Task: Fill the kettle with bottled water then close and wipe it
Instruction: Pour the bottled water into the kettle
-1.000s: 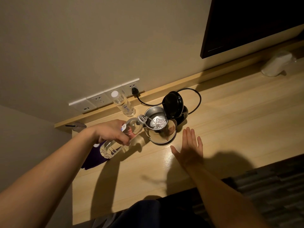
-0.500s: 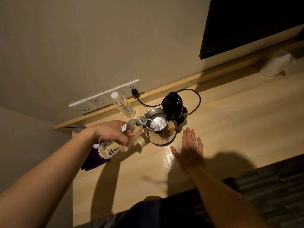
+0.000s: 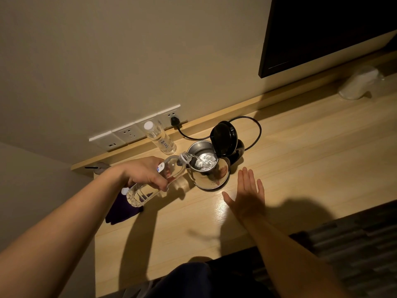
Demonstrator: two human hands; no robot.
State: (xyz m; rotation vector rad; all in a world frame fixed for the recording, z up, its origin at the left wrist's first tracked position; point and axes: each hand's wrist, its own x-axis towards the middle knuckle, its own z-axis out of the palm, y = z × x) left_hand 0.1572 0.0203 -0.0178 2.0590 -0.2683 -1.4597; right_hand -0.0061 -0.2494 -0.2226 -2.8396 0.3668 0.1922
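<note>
A steel kettle (image 3: 211,178) stands on the wooden desk (image 3: 300,168) with its black lid (image 3: 223,136) hinged up. My left hand (image 3: 144,172) grips a clear water bottle (image 3: 150,190) tipped on its side, its neck over the kettle's rim, and water runs into the kettle. My right hand (image 3: 247,193) rests flat on the desk just right of the kettle, fingers straight. A dark purple cloth (image 3: 122,212) lies on the desk under the tilted bottle.
A second, capped bottle (image 3: 160,138) stands upright by the wall sockets (image 3: 133,133). The kettle's black cord (image 3: 255,130) loops behind it to a plug. A white object (image 3: 358,83) sits far right below a dark screen (image 3: 326,33).
The bottle's base has risen a little, steepening the pour. My right hand stays flat where it was.
</note>
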